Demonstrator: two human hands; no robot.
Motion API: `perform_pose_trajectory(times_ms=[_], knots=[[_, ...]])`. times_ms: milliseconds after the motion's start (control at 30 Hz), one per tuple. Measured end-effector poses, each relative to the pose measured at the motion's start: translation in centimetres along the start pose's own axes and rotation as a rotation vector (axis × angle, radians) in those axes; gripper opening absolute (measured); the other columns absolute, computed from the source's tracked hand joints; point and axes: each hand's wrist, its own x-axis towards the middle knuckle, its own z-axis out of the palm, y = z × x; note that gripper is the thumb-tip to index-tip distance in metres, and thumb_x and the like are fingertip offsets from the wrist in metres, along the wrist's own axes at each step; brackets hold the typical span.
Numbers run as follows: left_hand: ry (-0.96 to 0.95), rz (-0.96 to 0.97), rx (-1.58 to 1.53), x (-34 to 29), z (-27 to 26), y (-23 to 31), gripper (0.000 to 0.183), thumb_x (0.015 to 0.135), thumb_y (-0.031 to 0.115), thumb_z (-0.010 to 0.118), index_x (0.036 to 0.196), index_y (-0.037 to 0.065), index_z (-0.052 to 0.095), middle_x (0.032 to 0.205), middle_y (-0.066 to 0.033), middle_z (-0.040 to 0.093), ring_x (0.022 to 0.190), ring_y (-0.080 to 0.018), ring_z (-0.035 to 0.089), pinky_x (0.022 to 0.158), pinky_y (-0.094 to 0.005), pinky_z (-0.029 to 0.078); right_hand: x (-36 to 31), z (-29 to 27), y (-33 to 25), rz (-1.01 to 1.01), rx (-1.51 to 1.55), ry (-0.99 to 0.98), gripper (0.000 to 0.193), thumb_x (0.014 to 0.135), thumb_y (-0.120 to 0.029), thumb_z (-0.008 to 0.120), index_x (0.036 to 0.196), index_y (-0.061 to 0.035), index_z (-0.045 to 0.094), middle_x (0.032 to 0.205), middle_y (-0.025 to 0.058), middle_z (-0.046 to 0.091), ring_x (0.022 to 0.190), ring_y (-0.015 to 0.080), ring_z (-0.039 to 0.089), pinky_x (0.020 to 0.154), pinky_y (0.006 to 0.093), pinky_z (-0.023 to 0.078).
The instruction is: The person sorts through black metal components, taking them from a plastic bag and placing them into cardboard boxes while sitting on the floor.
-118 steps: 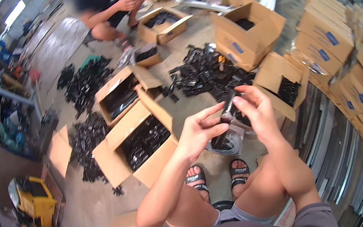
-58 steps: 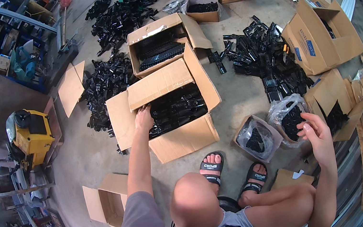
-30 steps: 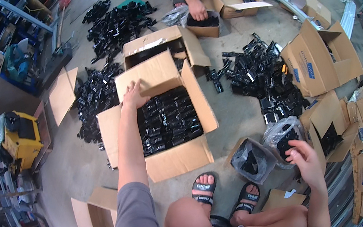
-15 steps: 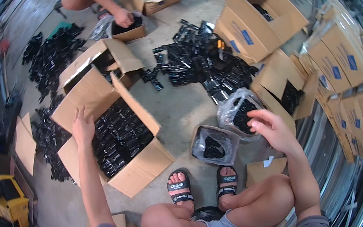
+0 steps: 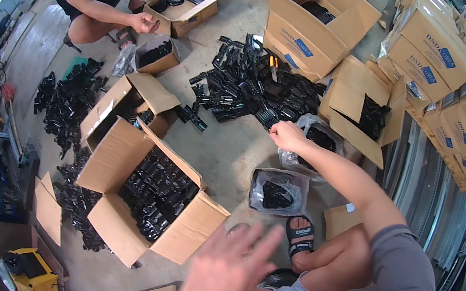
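Note:
My right hand [image 5: 289, 137] reaches to the near edge of a loose pile of black plastic parts [image 5: 247, 84]. Its fingers are curled closed, and whatever they hold is hidden. Blurred by motion, my left hand [image 5: 227, 271] hovers in front of my lap with fingers spread and nothing visible in it. Beyond it, at left, stands an open carton [image 5: 194, 226] filled with rows of black parts [image 5: 157, 190]. Below my right forearm are a small box lined with clear plastic [image 5: 298, 196], holding small black pieces [image 5: 276, 194], and a clear bag [image 5: 293, 161] of black pieces.
Across the floor a person's hand [image 5: 144, 23] is above a small box [image 5: 162, 63] of black pieces. More open cartons [image 5: 305, 39] stand around the pile. Stacked cartons [image 5: 429, 58] and long metal profiles [image 5: 436, 203] line the right. A yellow machine [image 5: 35, 280] sits at left.
My left hand has left the big carton's flap and swung back toward my lap. My right hand has moved forward and left to the pile, closing. The other person's hand has lifted from the small box.

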Motion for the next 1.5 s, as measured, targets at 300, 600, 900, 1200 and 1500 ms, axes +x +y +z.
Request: perform_pose_trajectory(times_ms=[300,600,900,1200,1500], knots=[[-0.032,-0.323,-0.069,-2.3,6.9,4.5,0.061,0.083,0.023,0.073,0.139,0.01,0.053,0.115,-0.0151,0.065,0.101,-0.0318,0.065,0.084,-0.0399,0.053,5.7,8.2,3.7,0.073,-0.288,0.32,0.023,0.082,-0.011,0.069,0.105,-0.0046,0.066,0.105,0.0153,0.067,0.101,0.0336,0.064,0.085,0.0447,0.056],[0.091,-0.407,-0.089,-3.3,5.2,3.2,0.063,0.083,0.03,0.07,0.14,0.009,0.052,0.096,-0.0093,0.066,0.088,-0.0274,0.067,0.076,-0.0382,0.054,5.7,9.5,1.5,0.151,-0.473,0.368,0.011,0.088,-0.011,0.061,0.091,-0.0043,0.068,0.095,0.0142,0.068,0.093,0.0323,0.066,0.079,0.046,0.054],[0.071,-0.408,0.022,-4.9,8.7,3.6,0.06,0.086,0.039,0.066,0.14,0.016,0.054,0.08,-0.0068,0.066,0.074,-0.0242,0.068,0.066,-0.0385,0.055,3.6,9.1,0.2,-0.062,-0.579,0.267,0.019,0.084,-0.015,0.072,0.099,-0.0043,0.067,0.108,0.0108,0.062,0.107,0.0295,0.058,0.088,0.0437,0.047],[0.278,-0.547,-0.265,-3.6,6.7,2.6,0.058,0.092,0.027,0.065,0.143,0.007,0.047,0.113,-0.0203,0.068,0.1,-0.0391,0.067,0.081,-0.0478,0.056,-1.8,0.5,-6.2,-0.256,0.22,0.286,0.022,0.081,-0.013,0.077,0.082,0.0024,0.061,0.079,0.0162,0.062,0.076,0.0323,0.063,0.071,0.0417,0.051],[0.63,-0.383,-1.408,0.6,7.3,-0.1,0.06,0.105,0.036,0.052,0.154,0.01,0.03,0.131,-0.0098,0.059,0.114,-0.0183,0.059,0.091,-0.035,0.051,-22.5,-14.6,-23.7,-0.657,0.176,0.421,0.017,0.081,-0.01,0.076,0.085,-0.0012,0.062,0.083,0.0135,0.062,0.072,0.0315,0.065,0.06,0.0406,0.052]])
